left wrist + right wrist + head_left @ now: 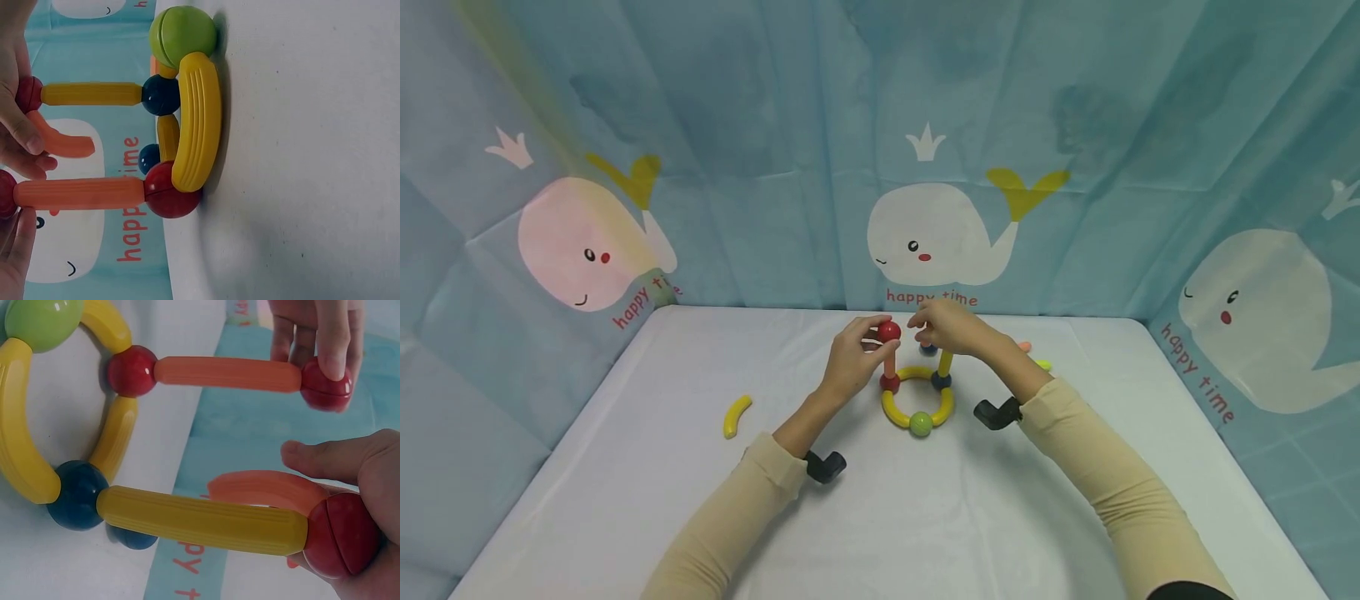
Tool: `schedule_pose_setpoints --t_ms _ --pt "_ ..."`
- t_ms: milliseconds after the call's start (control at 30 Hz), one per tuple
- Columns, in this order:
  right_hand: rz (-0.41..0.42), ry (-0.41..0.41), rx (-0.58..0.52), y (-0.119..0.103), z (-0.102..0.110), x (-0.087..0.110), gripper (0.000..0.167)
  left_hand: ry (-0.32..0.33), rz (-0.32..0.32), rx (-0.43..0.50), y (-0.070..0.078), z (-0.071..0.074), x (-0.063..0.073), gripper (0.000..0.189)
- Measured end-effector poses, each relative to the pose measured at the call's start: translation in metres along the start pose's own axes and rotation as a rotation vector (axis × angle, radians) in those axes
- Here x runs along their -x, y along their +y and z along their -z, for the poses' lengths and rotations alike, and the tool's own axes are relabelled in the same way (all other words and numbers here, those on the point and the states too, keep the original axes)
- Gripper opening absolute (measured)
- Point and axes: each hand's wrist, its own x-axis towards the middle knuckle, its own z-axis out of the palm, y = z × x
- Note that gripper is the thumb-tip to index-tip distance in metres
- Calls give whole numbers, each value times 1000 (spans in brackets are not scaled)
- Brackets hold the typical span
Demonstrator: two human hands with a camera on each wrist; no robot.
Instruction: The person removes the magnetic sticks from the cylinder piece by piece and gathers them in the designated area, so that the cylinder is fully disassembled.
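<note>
On the white table stands a toy of balls and grooved rods. Yellow curved rods (893,412) form its ring, with a green ball (921,424) in front, a red ball (132,370) and a dark blue ball (78,494). A straight orange rod (81,194) rises to an upper red ball (889,332), which my left hand (850,354) pinches between thumb and fingers. My right hand (951,325) holds another red ball (344,534) atop an upright yellow rod (203,519). From that ball a curved orange rod (65,142) extends; its free end touches nothing.
A loose yellow curved rod (736,417) lies to the left on the table. Behind my right forearm are an orange piece (1024,346) and a yellow-green piece (1043,365). Another blue ball (928,348) sits behind the ring. A blue whale-print curtain (760,225) stands behind the table.
</note>
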Motion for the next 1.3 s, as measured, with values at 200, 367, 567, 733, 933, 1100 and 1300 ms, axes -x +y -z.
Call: schedule_pose_setpoints --t_ms 200,367,567,733,933,1100,1300 --pt "-17 -5 -19 -1 1 1 24 12 24 -17 0 -2 -2 42" --pt "-11 -7 -17 -3 1 1 24 31 27 -22 -1 -4 -3 42" --pt "-10 -12 -3 -2 2 3 26 41 18 -36 -3 -5 -3 48" --pt "-15 -18 -10 -1 1 4 25 41 21 -47 -3 -6 -1 48" --pt "-27 -24 -24 -1 1 6 26 40 22 -48 -2 -6 0 49" --pt "-21 -8 -50 0 6 10 27 34 28 -48 -2 -6 0 50" --pt "-37 42 -61 3 8 20 29 30 27 -54 -2 -6 0 52"
